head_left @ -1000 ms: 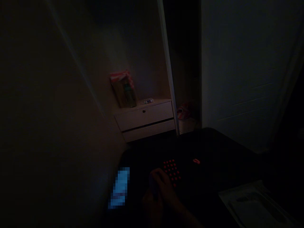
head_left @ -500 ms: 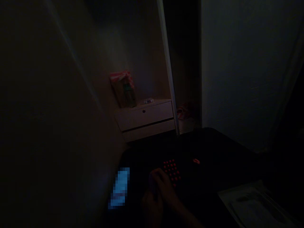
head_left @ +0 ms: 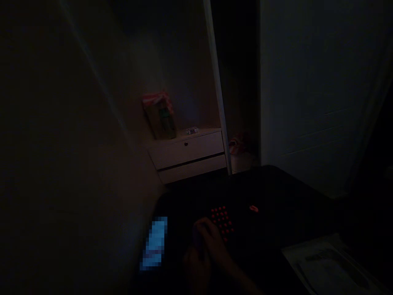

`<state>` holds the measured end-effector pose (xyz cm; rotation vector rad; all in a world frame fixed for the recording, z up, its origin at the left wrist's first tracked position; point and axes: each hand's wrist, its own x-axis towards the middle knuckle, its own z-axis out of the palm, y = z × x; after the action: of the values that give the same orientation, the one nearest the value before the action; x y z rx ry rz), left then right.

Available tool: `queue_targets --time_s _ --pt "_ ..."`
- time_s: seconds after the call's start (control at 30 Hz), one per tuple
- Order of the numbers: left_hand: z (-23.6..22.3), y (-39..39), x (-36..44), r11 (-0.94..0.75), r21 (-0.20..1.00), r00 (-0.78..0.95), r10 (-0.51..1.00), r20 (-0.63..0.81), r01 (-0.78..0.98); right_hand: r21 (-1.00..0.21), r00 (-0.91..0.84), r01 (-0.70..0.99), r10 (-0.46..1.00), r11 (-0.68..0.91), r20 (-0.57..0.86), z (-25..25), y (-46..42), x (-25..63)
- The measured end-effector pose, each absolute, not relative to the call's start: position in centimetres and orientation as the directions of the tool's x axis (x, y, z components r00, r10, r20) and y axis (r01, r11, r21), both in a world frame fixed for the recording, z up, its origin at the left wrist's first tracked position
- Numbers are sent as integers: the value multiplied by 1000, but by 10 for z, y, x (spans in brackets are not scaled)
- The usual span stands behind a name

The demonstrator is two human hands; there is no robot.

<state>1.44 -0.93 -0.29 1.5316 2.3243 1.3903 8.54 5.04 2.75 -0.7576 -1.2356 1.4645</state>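
The room is very dark. My right hand point(head_left: 211, 239) lies low in the middle of the view on a dark surface point(head_left: 276, 192), its arm coming in from the lower right. Its fingers look curled around something dark that I cannot make out. Just beyond its knuckles glows a block of small red-lit keys point(head_left: 222, 221), with a single red light point(head_left: 253, 209) further right. A dim shape point(head_left: 195, 268) below the right hand may be my left hand; its fingers do not show. A bright blue lit screen point(head_left: 155, 243) lies to the left of the hands.
A pale two-drawer unit point(head_left: 188, 155) stands against the wall beyond, with a red-topped bag point(head_left: 159, 114) and a small object point(head_left: 192, 130) on it. A white upright post point(head_left: 217, 90) rises beside it. Pale sheets or a tray point(head_left: 325, 262) lie at the lower right.
The picture has grown slightly dimmer. The hands and the objects have not visibly moved.
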Motion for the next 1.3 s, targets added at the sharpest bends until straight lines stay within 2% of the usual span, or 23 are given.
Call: queue_targets --time_s 0.5,0.97,1.3 --pt "-8 -8 12 92 655 -492 739 460 750 -950 -269 -310 954 47 135 34 49 86" --pt "-2 -10 14 98 673 -494 757 428 733 -946 -272 -321 951 55 148 29 51 85" --pt "-6 -9 13 114 629 -491 736 467 769 -951 -277 -303 950 55 143 31 50 86"
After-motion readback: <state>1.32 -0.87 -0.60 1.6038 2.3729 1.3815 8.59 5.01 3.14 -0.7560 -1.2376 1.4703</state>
